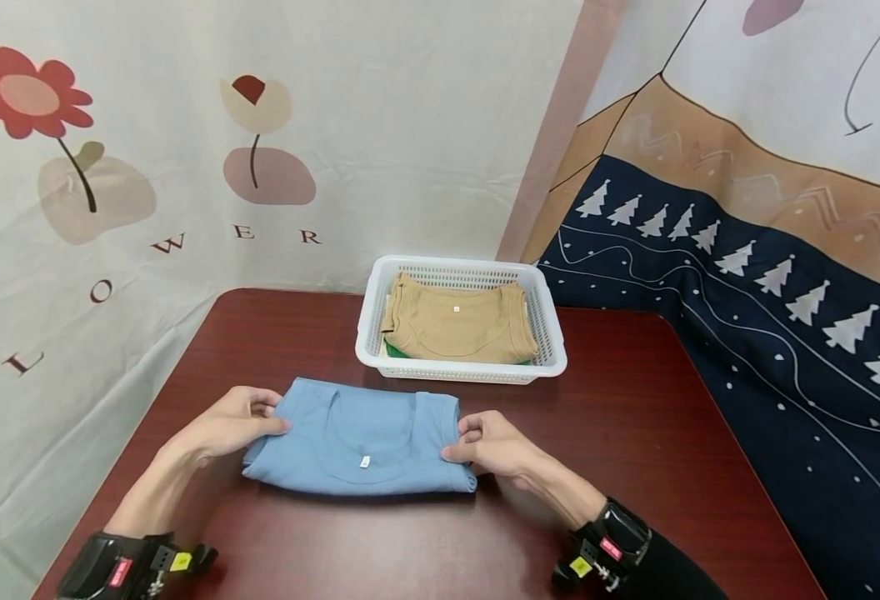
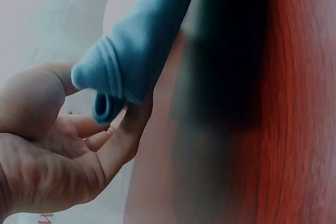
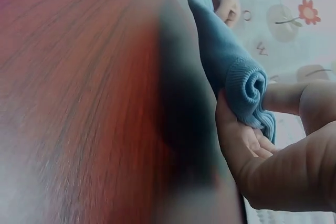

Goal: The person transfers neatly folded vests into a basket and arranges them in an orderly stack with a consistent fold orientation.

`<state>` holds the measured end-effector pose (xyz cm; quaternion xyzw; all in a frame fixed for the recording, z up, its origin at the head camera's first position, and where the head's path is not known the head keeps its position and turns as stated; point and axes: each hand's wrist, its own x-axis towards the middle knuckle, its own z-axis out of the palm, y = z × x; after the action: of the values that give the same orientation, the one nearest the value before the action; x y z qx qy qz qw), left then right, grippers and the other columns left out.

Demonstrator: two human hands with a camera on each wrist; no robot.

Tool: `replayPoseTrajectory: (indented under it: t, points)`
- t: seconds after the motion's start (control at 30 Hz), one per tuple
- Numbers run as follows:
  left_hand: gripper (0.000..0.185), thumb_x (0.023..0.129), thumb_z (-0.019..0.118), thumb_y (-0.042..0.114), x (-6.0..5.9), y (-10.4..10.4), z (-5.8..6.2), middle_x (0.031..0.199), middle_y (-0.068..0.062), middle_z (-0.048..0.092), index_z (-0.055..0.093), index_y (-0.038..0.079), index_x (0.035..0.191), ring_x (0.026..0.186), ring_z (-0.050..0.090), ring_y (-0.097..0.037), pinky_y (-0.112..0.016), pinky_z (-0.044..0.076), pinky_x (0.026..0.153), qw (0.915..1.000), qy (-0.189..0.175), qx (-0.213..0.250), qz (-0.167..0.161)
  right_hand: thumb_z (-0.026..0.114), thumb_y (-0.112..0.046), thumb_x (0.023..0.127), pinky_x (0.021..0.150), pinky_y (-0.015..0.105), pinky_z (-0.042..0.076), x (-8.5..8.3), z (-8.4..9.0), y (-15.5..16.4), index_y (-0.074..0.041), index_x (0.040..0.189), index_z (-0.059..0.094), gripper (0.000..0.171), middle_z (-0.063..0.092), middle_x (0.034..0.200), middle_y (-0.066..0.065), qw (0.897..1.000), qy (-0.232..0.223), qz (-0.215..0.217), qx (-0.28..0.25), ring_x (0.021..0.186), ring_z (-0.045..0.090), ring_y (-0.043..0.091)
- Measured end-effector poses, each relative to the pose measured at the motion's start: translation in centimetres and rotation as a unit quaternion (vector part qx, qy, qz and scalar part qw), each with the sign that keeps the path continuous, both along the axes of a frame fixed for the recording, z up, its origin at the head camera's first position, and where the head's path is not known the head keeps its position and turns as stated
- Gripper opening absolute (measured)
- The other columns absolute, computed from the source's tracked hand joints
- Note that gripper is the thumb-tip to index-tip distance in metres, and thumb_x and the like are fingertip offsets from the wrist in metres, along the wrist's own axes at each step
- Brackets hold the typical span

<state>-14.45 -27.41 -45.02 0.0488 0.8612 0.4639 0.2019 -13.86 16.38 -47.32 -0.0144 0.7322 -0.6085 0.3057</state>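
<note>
A person's two bare hands hold a folded light blue T-shirt point(image 1: 361, 440) near the front edge of a dark red wooden tabletop point(image 1: 635, 433), about midway between its left and right edges.

The left hand point(image 1: 233, 421) pinches the shirt's left end, thumb on top and fingers tucked beneath; the left wrist view shows the rolled fabric edge caught between thumb and fingertips. The right hand point(image 1: 488, 446) does the same at the right end, fingers curled under and thumb pressing from above, with the ribbed hem rolled against the palm in the right wrist view. Gripping both ends at once likely keeps the folded layers stacked and square, so the bundle holds its shape. The shirt's neckline faces up, a small white tag point(image 1: 365, 461) showing near its front edge. It seems to rest on the wood, though the ends look slightly raised.

Beyond the shirt, toward the back edge of the tabletop, a white perforated plastic basket point(image 1: 545, 354) holds a folded tan T-shirt point(image 1: 455, 325) lying over something green point(image 1: 397, 352).

Behind the table hangs a cream cloth printed with flowers and letters point(image 1: 110, 167). On the right hangs a dark blue cloth with white pine trees point(image 1: 747, 333).
</note>
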Motion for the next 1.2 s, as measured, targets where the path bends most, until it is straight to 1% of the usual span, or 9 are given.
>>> replayPoseTrajectory:
  t: [0.07, 0.23, 0.43, 0.6, 0.67, 0.83, 0.93, 1.2]
  points:
    - [0.030, 0.100, 0.084, 0.017, 0.1, 0.5, 0.3, 0.093, -0.003, 0.058, 0.069, -0.002, 0.118, 0.087, 0.058, -0.013, -0.027, 0.049, 0.074, 0.9999, -0.001, 0.010, -0.004, 0.089, -0.010, 0.092, 0.063, 0.023, 0.045, 0.3, 0.5, 0.9, -0.007, 0.103, 0.054, 0.036, 0.046, 0.083, -0.005, 1.000, 0.007, 0.000, 0.005, 0.074, 0.045, 0.009]
    - [0.035, 0.099, 0.085, 0.020, 0.3, 1.7, 1.2, 0.097, -0.004, 0.057, 0.067, -0.001, 0.121, 0.092, 0.059, -0.014, -0.027, 0.052, 0.076, 0.9995, -0.003, 0.027, -0.014, 0.089, -0.012, 0.092, 0.065, 0.022, 0.049, 1.2, 2.0, 3.2, -0.005, 0.105, 0.058, 0.034, 0.058, 0.082, -0.003, 0.999, 0.039, 0.004, 0.015, 0.071, 0.053, 0.009]
    - [0.032, 0.098, 0.086, 0.017, 0.3, 2.9, 2.8, 0.093, -0.005, 0.054, 0.065, -0.001, 0.114, 0.085, 0.059, -0.014, -0.028, 0.052, 0.073, 0.9978, 0.004, 0.058, -0.032, 0.087, -0.010, 0.094, 0.066, 0.020, 0.050, 2.0, 3.8, 5.2, -0.005, 0.104, 0.061, 0.029, 0.062, 0.080, -0.004, 0.999, 0.049, 0.008, -0.002, 0.071, 0.058, 0.007]
    - [0.030, 0.098, 0.087, 0.016, 0.1, 3.9, 4.1, 0.094, -0.006, 0.058, 0.066, -0.001, 0.113, 0.086, 0.064, -0.015, -0.028, 0.057, 0.077, 0.9970, 0.019, 0.065, -0.036, 0.086, -0.011, 0.097, 0.070, 0.021, 0.056, 2.3, 5.1, 6.4, -0.001, 0.110, 0.065, 0.027, 0.068, 0.085, -0.003, 0.998, 0.066, 0.020, -0.011, 0.074, 0.065, 0.008]
    - [0.030, 0.098, 0.087, 0.016, -0.1, 4.3, 4.6, 0.095, -0.006, 0.059, 0.068, -0.001, 0.114, 0.085, 0.065, -0.015, -0.028, 0.057, 0.076, 0.9966, 0.023, 0.071, -0.036, 0.085, -0.011, 0.098, 0.072, 0.022, 0.058, 2.3, 5.6, 6.8, 0.001, 0.114, 0.065, 0.028, 0.070, 0.088, -0.001, 0.997, 0.073, 0.021, -0.014, 0.076, 0.067, 0.010]
    - [0.035, 0.100, 0.087, 0.018, -1.0, 5.2, 5.8, 0.099, -0.007, 0.065, 0.070, -0.001, 0.124, 0.088, 0.069, -0.015, -0.026, 0.060, 0.080, 0.9956, 0.036, 0.079, -0.033, 0.083, -0.009, 0.100, 0.078, 0.027, 0.066, 1.9, 7.1, 7.6, 0.006, 0.124, 0.065, 0.034, 0.076, 0.096, 0.002, 0.996, 0.082, 0.011, -0.018, 0.082, 0.074, 0.013]
    - [0.036, 0.100, 0.087, 0.018, -1.6, 5.6, 6.4, 0.101, -0.007, 0.068, 0.071, -0.001, 0.126, 0.089, 0.071, -0.015, -0.026, 0.062, 0.082, 0.9952, 0.041, 0.081, -0.034, 0.083, -0.008, 0.100, 0.082, 0.030, 0.069, 1.6, 7.9, 8.0, 0.008, 0.130, 0.064, 0.038, 0.079, 0.101, 0.004, 0.996, 0.084, -0.001, -0.017, 0.086, 0.078, 0.014]
    - [0.039, 0.101, 0.085, 0.016, -3.8, 6.9, 8.0, 0.103, -0.008, 0.073, 0.069, -0.003, 0.130, 0.088, 0.073, -0.013, -0.028, 0.064, 0.082, 0.9933, 0.042, 0.101, -0.036, 0.081, -0.007, 0.102, 0.089, 0.038, 0.072, 0.2, 9.6, 9.2, 0.010, 0.142, 0.059, 0.049, 0.082, 0.114, 0.007, 0.995, 0.097, -0.026, -0.012, 0.096, 0.083, 0.018]
